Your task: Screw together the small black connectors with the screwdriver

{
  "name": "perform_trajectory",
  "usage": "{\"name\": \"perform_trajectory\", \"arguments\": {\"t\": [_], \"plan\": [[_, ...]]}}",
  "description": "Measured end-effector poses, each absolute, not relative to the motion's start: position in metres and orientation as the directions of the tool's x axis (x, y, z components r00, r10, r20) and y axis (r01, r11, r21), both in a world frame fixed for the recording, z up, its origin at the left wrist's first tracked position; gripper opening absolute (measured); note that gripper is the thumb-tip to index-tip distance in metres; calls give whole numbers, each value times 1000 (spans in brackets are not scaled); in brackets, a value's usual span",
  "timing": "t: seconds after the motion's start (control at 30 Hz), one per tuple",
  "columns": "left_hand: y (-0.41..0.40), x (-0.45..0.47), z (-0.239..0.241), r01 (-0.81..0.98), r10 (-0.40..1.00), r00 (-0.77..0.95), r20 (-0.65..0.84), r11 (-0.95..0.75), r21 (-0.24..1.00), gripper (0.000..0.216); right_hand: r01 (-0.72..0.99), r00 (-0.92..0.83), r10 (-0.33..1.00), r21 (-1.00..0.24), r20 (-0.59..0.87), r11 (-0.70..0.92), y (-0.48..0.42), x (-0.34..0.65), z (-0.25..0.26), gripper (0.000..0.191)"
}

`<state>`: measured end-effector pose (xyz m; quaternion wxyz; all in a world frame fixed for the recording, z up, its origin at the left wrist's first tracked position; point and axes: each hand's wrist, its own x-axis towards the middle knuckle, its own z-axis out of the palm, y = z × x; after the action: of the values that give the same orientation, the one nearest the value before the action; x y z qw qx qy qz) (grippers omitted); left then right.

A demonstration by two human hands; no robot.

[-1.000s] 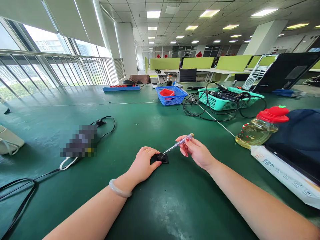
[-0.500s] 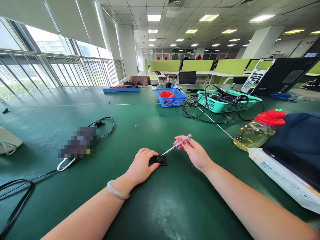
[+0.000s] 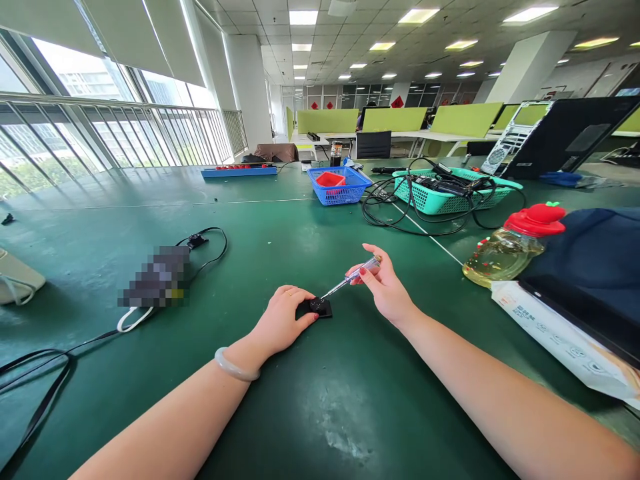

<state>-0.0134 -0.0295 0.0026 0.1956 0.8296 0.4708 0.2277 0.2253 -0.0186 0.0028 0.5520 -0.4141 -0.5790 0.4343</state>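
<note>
A small black part with a round top on a flat square base lies on the green table. My left hand grips it from the left, thumb and fingers around the round top. My right hand is closed on a screwdriver with a clear purplish handle, held at a slant. Its thin shaft points down to the left, and the tip meets or nearly meets the round top. Whether the tip sits in a screw is too small to tell.
Blue basket and green basket with tangled black cables stand farther back. To the right are a red-lidded bottle, a white box and dark cloth. A blurred-out item with a strap lies left.
The index finger of my right hand has lifted off the screwdriver handle and points up. My left hand keeps its hold on the black part. The whole view has shifted slightly.
</note>
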Motion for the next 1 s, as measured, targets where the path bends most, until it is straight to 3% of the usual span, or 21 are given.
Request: {"name": "perform_trajectory", "arguments": {"t": [0.37, 1.0], "plan": [[-30, -14, 4, 699, 869, 459, 185, -482, 528, 22, 212, -147, 820, -792, 554, 573, -36, 217, 6, 45], [-29, -14, 3, 700, 866, 468, 176, -484, 525, 24, 91, -98, 887, -884, 450, 459, -29, 223, 7, 49]]}}
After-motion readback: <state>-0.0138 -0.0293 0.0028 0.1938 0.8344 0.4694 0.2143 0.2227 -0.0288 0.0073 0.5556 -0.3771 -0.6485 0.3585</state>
